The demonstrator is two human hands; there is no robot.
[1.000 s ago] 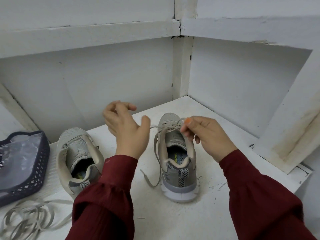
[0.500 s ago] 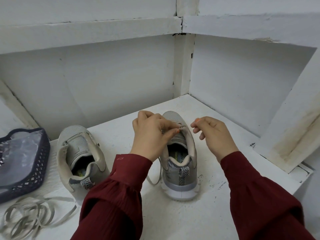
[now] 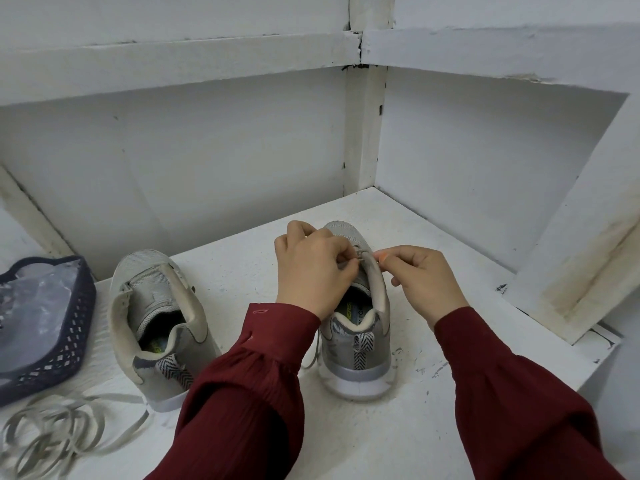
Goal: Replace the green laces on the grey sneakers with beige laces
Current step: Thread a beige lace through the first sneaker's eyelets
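Head view: a grey sneaker (image 3: 360, 344) is seen standing upright just right of the frame's centre, its heel turned toward the viewer and its toe toward the back corner of the white shelf (image 3: 433, 427). A beige lace (image 3: 361, 252) is crossed over the upper eyelets near its tongue, and one free end (image 3: 312, 356) is seen hanging down the sneaker's left side onto the shelf. The left hand (image 3: 311, 271) is held over the tongue with its fingers curled, and the lace is pinched between its fingertips at the eyelets. The right hand (image 3: 426, 285) is placed just right of the sneaker's collar; the same lace is pinched between its thumb and forefinger, while the other fingers are curled in loosely. The two hands are almost touching above the shoe. Both forearms are covered by dark red sleeves (image 3: 249, 393).

A second grey sneaker (image 3: 156, 317) is set at the centre left, tilted slightly, heel also toward the viewer, with no lace seen in its eyelets. A loose bundle of beige lace (image 3: 52, 431) is spread at the lower left, just in front of it. A dark blue basket (image 3: 52, 358), lined with clear plastic, is cut off by the left edge.
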